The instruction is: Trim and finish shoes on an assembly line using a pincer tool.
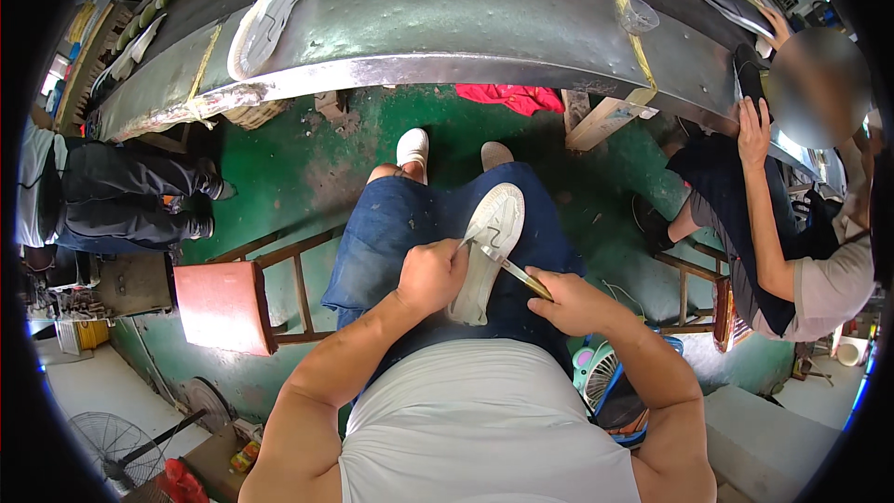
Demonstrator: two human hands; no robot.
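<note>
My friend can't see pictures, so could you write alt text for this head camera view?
A seated person's left hand holds a white rubber-soled shoe on their lap while the right hand works a thin metal blade against it. Another white shoe lies on the curved grey conveyor ahead.

The white shoe (489,247) looks matt with a ribbed rubber sole; the knife (510,270) blade is shiny metal. Dull, worn metal covers the conveyor (447,28); the stool (223,305) is wooden.
</note>
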